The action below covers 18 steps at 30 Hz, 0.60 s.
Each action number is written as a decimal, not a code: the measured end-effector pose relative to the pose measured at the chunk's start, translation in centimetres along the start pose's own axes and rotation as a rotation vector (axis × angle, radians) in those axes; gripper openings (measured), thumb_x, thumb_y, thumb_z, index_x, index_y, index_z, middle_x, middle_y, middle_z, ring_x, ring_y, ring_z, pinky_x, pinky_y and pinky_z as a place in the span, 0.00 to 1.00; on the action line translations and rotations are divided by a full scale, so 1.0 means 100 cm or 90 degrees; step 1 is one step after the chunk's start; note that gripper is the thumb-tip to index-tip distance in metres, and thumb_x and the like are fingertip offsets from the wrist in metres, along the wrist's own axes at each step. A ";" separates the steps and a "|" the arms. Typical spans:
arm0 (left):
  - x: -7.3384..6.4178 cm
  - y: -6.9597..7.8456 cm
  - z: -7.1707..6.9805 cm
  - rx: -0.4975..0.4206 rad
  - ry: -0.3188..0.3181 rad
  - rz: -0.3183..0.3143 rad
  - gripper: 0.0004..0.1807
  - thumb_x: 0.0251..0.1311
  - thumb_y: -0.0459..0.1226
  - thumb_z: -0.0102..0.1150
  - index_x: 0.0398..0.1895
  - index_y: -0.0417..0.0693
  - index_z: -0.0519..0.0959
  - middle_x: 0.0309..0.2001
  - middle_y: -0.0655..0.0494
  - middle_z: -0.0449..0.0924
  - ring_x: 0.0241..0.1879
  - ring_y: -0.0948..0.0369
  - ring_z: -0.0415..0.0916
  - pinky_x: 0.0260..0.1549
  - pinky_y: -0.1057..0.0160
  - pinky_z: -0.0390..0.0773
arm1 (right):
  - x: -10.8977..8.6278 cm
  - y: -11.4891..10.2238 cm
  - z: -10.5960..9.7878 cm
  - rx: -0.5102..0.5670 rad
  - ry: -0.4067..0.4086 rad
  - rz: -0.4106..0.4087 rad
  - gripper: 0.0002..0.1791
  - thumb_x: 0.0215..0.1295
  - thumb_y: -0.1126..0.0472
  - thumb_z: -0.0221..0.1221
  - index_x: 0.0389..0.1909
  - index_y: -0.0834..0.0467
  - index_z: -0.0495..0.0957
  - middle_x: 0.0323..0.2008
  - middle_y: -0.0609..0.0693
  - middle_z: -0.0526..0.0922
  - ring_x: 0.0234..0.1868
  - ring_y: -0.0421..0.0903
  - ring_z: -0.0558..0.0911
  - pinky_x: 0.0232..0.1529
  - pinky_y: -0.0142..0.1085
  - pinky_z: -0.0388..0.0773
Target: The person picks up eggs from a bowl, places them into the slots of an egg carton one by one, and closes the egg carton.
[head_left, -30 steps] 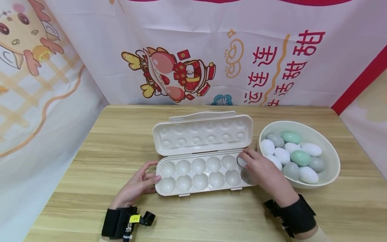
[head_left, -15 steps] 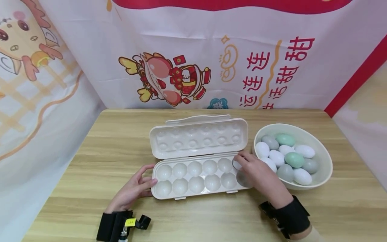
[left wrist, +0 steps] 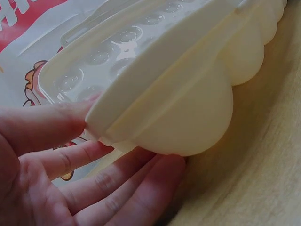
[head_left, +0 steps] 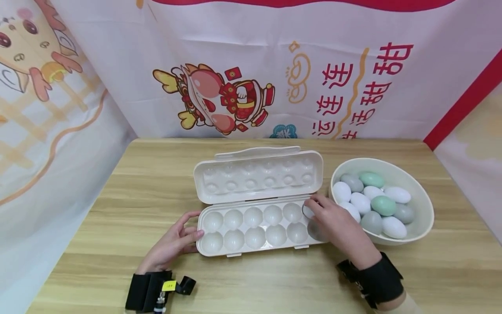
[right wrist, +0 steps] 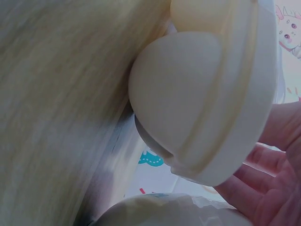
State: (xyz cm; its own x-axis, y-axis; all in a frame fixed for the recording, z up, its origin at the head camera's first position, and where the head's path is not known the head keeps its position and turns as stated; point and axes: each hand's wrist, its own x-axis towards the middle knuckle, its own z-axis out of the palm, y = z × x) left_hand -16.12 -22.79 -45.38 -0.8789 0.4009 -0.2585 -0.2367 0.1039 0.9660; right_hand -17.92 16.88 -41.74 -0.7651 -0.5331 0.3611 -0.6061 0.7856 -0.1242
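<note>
A white plastic egg box [head_left: 255, 235] lies with its lid [head_left: 259, 176] folded back, showing two rows of round cups. At its left end my left hand [head_left: 172, 242] grips it, thumb on the rim and fingers under the edge; the left wrist view shows this grip from the side. Over the right end, my right hand [head_left: 337, 222] holds a white egg [head_left: 307, 212] with curled fingers at the back corner cup. The right wrist view shows the box's rounded underside [right wrist: 183, 89] with the right fingers beside it; the egg is hidden there.
Close by on the right stands a cream bowl [head_left: 425, 218] with several white, grey and green eggs [head_left: 383, 205]. The wooden table [head_left: 251, 288] ends at printed cloth hangings [head_left: 235, 26] behind and to the sides. Each wrist wears a black strap with a camera.
The head view has shifted a little, moving the whole scene slightly left. Both hands keep the same places on the box, and the egg stays at the corner cup.
</note>
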 end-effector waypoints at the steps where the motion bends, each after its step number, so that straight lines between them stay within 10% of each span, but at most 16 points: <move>1: 0.000 0.000 0.000 0.001 0.001 0.001 0.32 0.63 0.35 0.52 0.67 0.43 0.49 0.44 0.46 0.81 0.42 0.53 0.79 0.42 0.50 0.81 | 0.000 0.000 0.000 0.001 0.005 -0.001 0.19 0.48 0.73 0.64 0.43 0.60 0.74 0.41 0.57 0.76 0.35 0.50 0.79 0.29 0.41 0.81; 18: 0.000 -0.004 -0.002 -0.001 -0.009 0.009 0.32 0.64 0.36 0.51 0.67 0.44 0.50 0.44 0.47 0.81 0.42 0.52 0.79 0.41 0.50 0.81 | 0.001 -0.002 -0.007 0.056 -0.037 0.049 0.26 0.47 0.66 0.68 0.49 0.63 0.72 0.46 0.58 0.76 0.39 0.48 0.79 0.35 0.39 0.82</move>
State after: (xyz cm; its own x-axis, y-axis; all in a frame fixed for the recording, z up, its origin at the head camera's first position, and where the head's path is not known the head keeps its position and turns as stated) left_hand -16.09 -23.03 -45.71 -0.8764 0.4151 -0.2442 -0.2244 0.0966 0.9697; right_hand -17.68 16.92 -41.01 -0.8200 -0.4915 0.2932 -0.5596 0.7959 -0.2309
